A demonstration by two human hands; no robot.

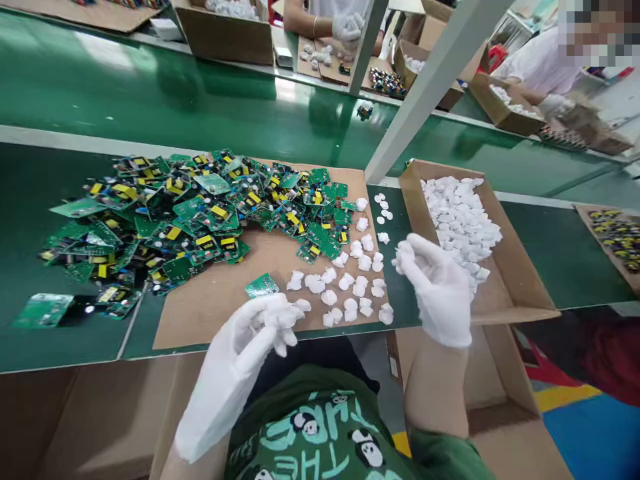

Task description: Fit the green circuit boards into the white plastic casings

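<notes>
My left hand [263,330], in a white glove, is closed with thumb and fingers together at the near edge of a cardboard sheet [210,303]. White glove against white makes whatever it holds hard to make out. My gloved right hand [437,287] pinches a small white piece [401,257] between thumb and fingertips, left of an open cardboard box [520,280]. Many similar white pieces [463,220] fill that box. Loose white pieces [329,297] lie in rough rows on the sheet between my hands. A single green circuit board [262,286] rests just beyond my left hand.
A large heap of circuit boards [190,213] with yellow-taped parts covers the left and back. Flat white discs [384,212] lie beside the sheet. A slanted metal post [430,87] rises behind. Across the green belt [200,93], co-workers' gloved hands [349,27] work among boxes.
</notes>
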